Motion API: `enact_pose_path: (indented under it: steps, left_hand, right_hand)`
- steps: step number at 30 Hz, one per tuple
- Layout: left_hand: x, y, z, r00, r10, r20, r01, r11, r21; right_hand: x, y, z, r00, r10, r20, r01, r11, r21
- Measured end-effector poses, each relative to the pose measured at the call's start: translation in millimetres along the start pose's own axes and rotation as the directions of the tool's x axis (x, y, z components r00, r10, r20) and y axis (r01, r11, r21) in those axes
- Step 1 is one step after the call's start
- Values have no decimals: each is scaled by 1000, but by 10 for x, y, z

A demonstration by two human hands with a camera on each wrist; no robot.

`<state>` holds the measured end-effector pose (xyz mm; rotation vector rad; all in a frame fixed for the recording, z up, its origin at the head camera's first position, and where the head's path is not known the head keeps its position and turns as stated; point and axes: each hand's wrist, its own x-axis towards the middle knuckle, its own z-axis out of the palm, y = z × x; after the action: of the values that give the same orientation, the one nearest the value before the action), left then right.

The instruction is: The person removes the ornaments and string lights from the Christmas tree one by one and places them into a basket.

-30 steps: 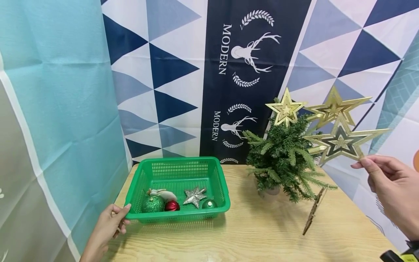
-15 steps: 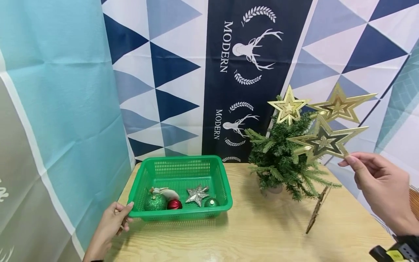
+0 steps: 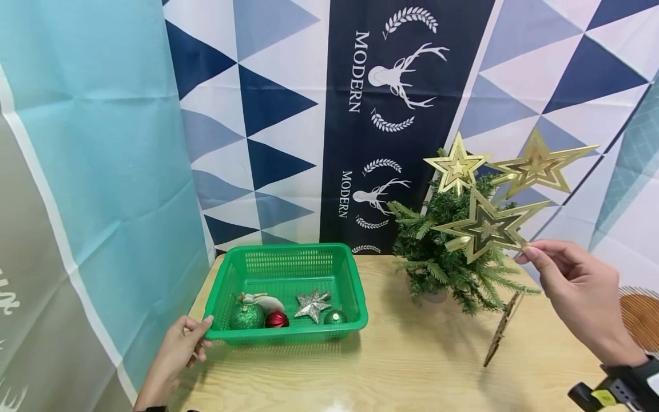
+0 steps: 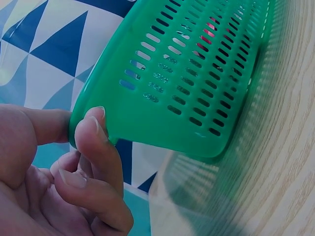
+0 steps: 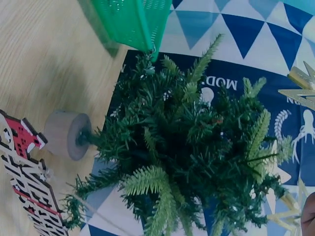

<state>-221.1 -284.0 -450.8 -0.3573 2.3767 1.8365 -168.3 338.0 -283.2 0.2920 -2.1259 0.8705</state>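
Note:
My left hand (image 3: 177, 349) pinches the near left corner of the green plastic basket (image 3: 288, 331) between thumb and fingers. In the left wrist view the thumb and forefinger grip its rim (image 4: 93, 93). My right hand (image 3: 582, 292) pinches one point of a gold star tree topper (image 3: 489, 226), held in front of the small artificial Christmas tree (image 3: 448, 274). Two other gold stars sit at the tree's top: a smaller upright star (image 3: 458, 166) and a wider tilted star (image 3: 538, 163). Whether the held star touches the branches cannot be told.
In the basket lie a green glitter ball (image 3: 248, 316), a red ball (image 3: 277, 319), a silver star (image 3: 311, 306), a smaller green ball (image 3: 336, 317) and a whitish ornament (image 3: 265, 301). A cut-out wooden lettered sign (image 5: 32, 182) hangs by string from a lower branch. Patterned cloth stands behind the table (image 3: 391, 366).
My right hand has moved left with the gold star, bringing it from beside the tree to in front of its branches. The left hand keeps its grip on the basket corner.

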Motion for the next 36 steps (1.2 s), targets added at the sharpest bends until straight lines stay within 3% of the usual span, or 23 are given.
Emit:
enact_pose_path:
  steps: [6, 13, 21, 36]
  left_hand:
    - [1, -18, 0, 1000, 6, 1, -6, 1000, -5]
    - [5, -30, 2, 1000, -5, -2, 5, 1000, -13]
    - [8, -20, 2, 1000, 0, -1, 0, 1000, -11]
    - [12, -22, 9, 1000, 2, -5, -2, 1000, -13]
  right_hand:
    - [-12, -39, 97, 999, -33, 11, 33, 999, 2]
    - [-13, -39, 200, 991, -135, 9, 134, 989, 69]
    - [-1, -106, 302, 986, -163, 40, 161, 985, 68]
    - [38, -132, 520, 950, -305, 74, 307, 951, -26]
